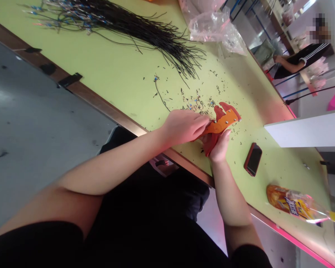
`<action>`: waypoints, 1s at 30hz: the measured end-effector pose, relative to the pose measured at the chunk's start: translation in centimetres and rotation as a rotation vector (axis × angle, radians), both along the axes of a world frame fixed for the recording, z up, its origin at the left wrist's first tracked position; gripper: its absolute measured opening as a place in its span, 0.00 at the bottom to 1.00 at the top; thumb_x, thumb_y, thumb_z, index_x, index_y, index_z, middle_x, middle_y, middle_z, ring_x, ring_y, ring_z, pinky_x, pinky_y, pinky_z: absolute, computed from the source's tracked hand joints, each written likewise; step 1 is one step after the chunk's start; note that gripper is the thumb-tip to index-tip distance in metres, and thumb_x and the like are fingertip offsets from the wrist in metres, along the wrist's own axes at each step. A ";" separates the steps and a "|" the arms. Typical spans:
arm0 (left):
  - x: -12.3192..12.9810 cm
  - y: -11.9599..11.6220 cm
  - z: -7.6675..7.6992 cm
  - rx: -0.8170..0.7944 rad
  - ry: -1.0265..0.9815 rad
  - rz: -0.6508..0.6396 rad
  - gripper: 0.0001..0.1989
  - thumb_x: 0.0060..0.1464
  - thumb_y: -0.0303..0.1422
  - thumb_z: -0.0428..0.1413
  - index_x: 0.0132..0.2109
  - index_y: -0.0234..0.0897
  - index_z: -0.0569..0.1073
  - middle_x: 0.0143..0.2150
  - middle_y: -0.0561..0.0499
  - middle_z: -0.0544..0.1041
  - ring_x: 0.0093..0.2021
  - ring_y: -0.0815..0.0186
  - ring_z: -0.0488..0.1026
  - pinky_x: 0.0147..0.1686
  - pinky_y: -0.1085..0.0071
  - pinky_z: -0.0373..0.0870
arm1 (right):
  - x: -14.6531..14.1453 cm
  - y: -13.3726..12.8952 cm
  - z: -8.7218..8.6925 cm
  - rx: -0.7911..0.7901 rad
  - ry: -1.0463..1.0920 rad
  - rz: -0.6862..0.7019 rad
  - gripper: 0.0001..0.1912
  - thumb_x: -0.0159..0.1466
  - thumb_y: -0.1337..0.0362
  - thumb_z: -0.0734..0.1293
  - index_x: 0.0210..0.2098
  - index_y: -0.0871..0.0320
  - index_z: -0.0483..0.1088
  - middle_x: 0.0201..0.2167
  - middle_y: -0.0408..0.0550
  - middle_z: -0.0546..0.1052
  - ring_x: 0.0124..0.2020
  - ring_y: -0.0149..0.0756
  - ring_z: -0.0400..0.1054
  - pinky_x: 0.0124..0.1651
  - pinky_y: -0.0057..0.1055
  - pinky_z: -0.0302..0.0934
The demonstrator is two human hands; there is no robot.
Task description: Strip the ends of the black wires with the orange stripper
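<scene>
An orange and red wire stripper [226,121] is in my right hand [221,147], whose fingers are wrapped round its handles, partly hidden underneath. Its jaws point away from me, over the table. My left hand [184,126] is closed beside the handles, fingertips near the tool's jaws. A thin black wire [161,96] with a small blue part at its far end runs from under the left hand; where it ends inside the fingers is hidden. Small black and copper-coloured clippings [197,101] lie scattered around the tool.
A large bundle of black wires [145,31] with blue-tipped ends lies across the far left of the green table [108,74]. Clear plastic bags [209,28] are behind. To the right are a phone [253,159] and a drink bottle [298,204] on its side. Another person [298,63] sits beyond.
</scene>
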State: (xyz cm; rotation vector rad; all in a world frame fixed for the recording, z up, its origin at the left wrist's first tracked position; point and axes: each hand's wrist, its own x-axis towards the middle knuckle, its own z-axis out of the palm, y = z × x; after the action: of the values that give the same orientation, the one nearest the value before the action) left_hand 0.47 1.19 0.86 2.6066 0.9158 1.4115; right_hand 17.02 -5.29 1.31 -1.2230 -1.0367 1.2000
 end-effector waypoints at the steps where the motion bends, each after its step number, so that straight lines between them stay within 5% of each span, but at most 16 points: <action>1: 0.0 0.0 0.0 0.003 0.005 -0.012 0.14 0.70 0.30 0.52 0.33 0.39 0.72 0.22 0.54 0.70 0.23 0.69 0.63 0.25 0.67 0.43 | 0.0 0.0 -0.1 -0.001 0.021 -0.008 0.43 0.60 0.20 0.60 0.50 0.49 0.75 0.41 0.56 0.79 0.48 0.56 0.80 0.35 0.44 0.76; 8: 0.1 -0.1 -0.1 0.062 -0.005 -0.041 0.16 0.72 0.30 0.51 0.32 0.38 0.71 0.21 0.55 0.68 0.23 0.69 0.63 0.25 0.67 0.43 | 0.1 -0.4 -0.5 0.032 0.005 -0.039 0.34 0.65 0.26 0.64 0.45 0.50 0.75 0.33 0.51 0.77 0.43 0.51 0.79 0.33 0.41 0.76; 15: 0.2 -0.2 0.1 0.137 -0.050 -0.049 0.15 0.71 0.29 0.52 0.32 0.39 0.71 0.21 0.56 0.70 0.24 0.70 0.66 0.25 0.68 0.47 | 0.2 -0.8 -0.6 0.026 -0.093 -0.054 0.34 0.63 0.24 0.65 0.33 0.49 0.72 0.22 0.47 0.68 0.38 0.54 0.78 0.34 0.50 0.79; 22: 0.1 -0.3 0.2 0.160 -0.061 -0.060 0.15 0.72 0.30 0.52 0.33 0.39 0.71 0.21 0.57 0.69 0.23 0.71 0.66 0.24 0.68 0.49 | -0.2 -0.7 0.0 0.049 -0.056 0.016 0.34 0.63 0.25 0.66 0.27 0.50 0.68 0.20 0.43 0.63 0.32 0.47 0.75 0.33 0.47 0.77; 30: 0.2 -0.3 0.2 0.175 -0.079 -0.050 0.14 0.71 0.29 0.53 0.32 0.39 0.71 0.21 0.57 0.69 0.23 0.71 0.66 0.24 0.69 0.49 | -0.2 -0.7 0.4 0.071 -0.040 0.057 0.32 0.65 0.29 0.69 0.27 0.50 0.66 0.18 0.38 0.60 0.18 0.34 0.57 0.23 0.37 0.64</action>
State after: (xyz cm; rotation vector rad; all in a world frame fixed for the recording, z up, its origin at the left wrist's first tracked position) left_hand 0.64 0.90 1.09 2.6510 0.7442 1.6377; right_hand 16.84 -5.94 1.69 -1.1733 -1.1419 1.1765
